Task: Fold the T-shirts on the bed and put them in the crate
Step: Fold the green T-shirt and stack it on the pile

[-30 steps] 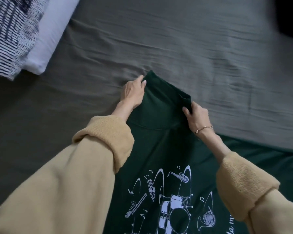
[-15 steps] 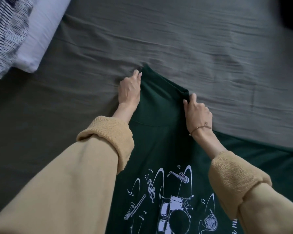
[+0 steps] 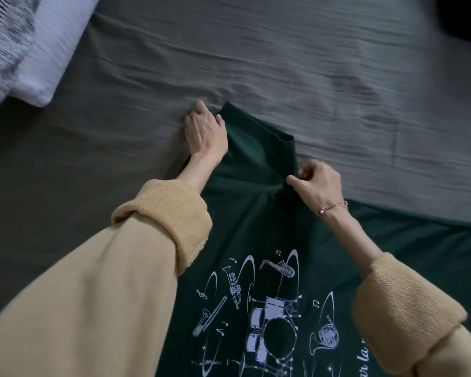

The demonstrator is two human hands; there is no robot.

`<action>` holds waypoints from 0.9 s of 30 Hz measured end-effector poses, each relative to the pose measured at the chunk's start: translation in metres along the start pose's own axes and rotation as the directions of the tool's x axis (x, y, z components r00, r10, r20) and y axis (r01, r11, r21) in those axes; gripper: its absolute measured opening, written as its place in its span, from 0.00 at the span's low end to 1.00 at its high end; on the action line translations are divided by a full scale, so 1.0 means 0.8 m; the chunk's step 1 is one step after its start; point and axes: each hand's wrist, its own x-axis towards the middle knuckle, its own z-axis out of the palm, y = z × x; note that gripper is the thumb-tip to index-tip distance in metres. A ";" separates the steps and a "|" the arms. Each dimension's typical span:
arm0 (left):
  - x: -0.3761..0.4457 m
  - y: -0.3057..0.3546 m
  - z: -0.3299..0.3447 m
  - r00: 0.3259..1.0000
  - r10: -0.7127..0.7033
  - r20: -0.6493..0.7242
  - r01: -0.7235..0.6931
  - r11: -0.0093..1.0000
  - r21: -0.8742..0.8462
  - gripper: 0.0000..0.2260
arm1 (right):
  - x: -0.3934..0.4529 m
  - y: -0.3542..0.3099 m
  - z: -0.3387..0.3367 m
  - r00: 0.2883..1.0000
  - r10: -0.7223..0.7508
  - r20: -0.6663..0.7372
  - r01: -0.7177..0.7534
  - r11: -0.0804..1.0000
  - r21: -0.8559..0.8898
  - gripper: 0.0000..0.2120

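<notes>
A dark green T-shirt [image 3: 259,219] with a white print of musical instruments lies spread on the grey bed sheet [image 3: 310,77], its sleeve reaching towards the far side. My left hand [image 3: 206,129] rests at the left edge of that sleeve, its fingers curled down at the fabric's edge by the sheet. My right hand [image 3: 317,183] pinches the fabric at the sleeve's right side, near the seam, and the cloth puckers there. Both arms wear yellow sleeves. No crate is in view.
A white pillow [image 3: 57,44] and a blue-and-white striped cloth [image 3: 3,47] lie at the top left of the bed. A dark area [image 3: 465,14] shows past the bed's top right corner. Wrinkled grey sheet stretches beyond the shirt.
My right hand has slid down from the sleeve's end to near the seam and now pinches the cloth. My left hand has shifted a little outward at the sleeve's left edge.
</notes>
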 end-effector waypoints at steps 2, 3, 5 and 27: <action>-0.009 0.001 -0.003 1.000 -0.005 -0.016 0.005 1.000 -0.018 0.18 | -0.007 0.007 0.005 0.999 -0.044 -0.029 0.043 0.999 -0.031 0.14; -0.017 0.002 -0.006 0.999 0.014 -0.035 -0.014 1.000 -0.001 0.19 | -0.011 0.010 0.006 0.997 -0.067 -0.048 0.065 0.996 -0.057 0.18; -0.042 0.006 -0.010 0.992 0.119 -0.043 -0.118 0.992 0.036 0.23 | -0.022 0.017 0.003 0.988 -0.114 -0.107 0.101 0.988 -0.118 0.22; -0.271 0.108 0.067 0.647 0.701 0.299 -0.753 0.650 0.103 0.26 | -0.111 0.309 -0.141 0.776 0.337 -0.533 -0.411 0.911 -0.023 0.25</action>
